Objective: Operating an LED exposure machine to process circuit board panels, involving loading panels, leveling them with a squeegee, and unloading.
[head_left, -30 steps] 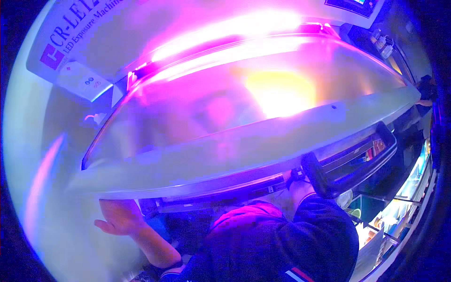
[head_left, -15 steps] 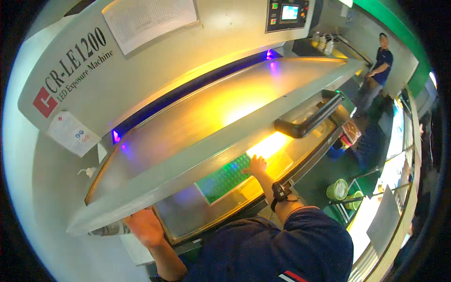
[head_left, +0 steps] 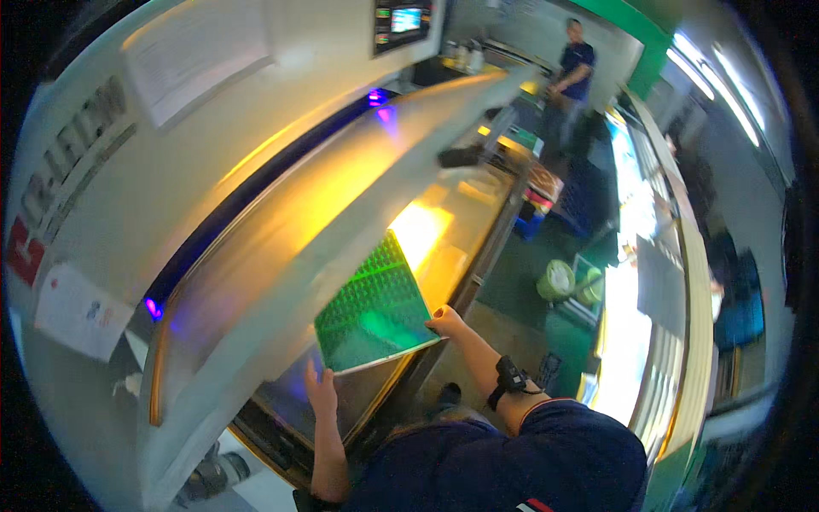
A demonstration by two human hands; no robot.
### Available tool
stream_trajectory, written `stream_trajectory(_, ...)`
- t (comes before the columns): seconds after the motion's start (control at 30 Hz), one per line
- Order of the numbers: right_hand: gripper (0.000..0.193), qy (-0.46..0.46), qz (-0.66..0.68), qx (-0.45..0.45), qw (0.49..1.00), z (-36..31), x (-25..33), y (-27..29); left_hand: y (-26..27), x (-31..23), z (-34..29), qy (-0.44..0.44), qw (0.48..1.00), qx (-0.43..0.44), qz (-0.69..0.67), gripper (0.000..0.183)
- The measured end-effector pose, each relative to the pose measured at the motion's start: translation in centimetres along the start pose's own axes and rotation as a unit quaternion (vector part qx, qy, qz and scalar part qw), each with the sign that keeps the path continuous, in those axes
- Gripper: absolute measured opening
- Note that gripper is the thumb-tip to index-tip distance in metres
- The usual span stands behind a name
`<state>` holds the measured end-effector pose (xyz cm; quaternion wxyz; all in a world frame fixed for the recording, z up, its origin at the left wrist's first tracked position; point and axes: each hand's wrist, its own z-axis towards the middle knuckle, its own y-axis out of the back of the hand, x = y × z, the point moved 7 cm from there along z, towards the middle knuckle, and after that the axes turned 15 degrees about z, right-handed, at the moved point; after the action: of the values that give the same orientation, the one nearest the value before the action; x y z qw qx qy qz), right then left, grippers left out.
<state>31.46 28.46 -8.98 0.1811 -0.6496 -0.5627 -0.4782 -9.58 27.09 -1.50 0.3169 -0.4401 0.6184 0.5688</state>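
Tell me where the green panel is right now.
In the head view the green panel sits just below centre, held between the left hand and right hand, under the raised lid and above the machine's glass bed.

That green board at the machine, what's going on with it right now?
A person holds a flat green panel by its near edge with both bare hands, the left hand at one corner and the right hand at the other. The panel sits tilted over the glass bed of a large machine, beneath its raised lid. Another person stands farther back.
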Motion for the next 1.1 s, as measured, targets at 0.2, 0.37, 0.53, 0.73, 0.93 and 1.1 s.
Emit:
stream_trajectory(0.2, 0.056, -0.129, 0.165, 0.083, 0.974, -12.0, -8.8, 8.3, -6.7, 0.7, -2.9, -0.084, 0.982, 0.081, 0.148, 0.060)
stream_trajectory(0.37, 0.038, -0.065, 0.361, -0.126, 0.922, -24.2, -17.6, 18.5, -13.5, -5.6, -5.7, -0.170, 0.957, 0.142, 0.188, 0.056)
stream_trajectory(0.53, 0.037, -0.035, 0.508, -0.308, 0.803, -41.8, -24.8, 23.9, -25.7, -12.9, -9.8, -0.261, 0.917, 0.287, 0.098, 0.051)
stream_trajectory(0.73, 0.032, -0.097, 0.656, -0.400, 0.633, -53.2, -36.4, 23.2, -41.0, -26.0, -36.7, -0.253, 0.733, 0.631, -0.002, 0.051)
stream_trajectory(0.93, 0.026, 0.095, 0.755, -0.477, 0.439, -58.1, -40.8, 26.3, -46.3, -28.7, -64.4, -0.027, 0.436, 0.898, 0.056, 0.052)
stream_trajectory(1.1, 0.031, 0.077, 0.704, -0.537, 0.459, -61.7, -42.5, 27.6, -45.4, -26.6, -74.7, 0.006, 0.288, 0.932, 0.219, 0.040)
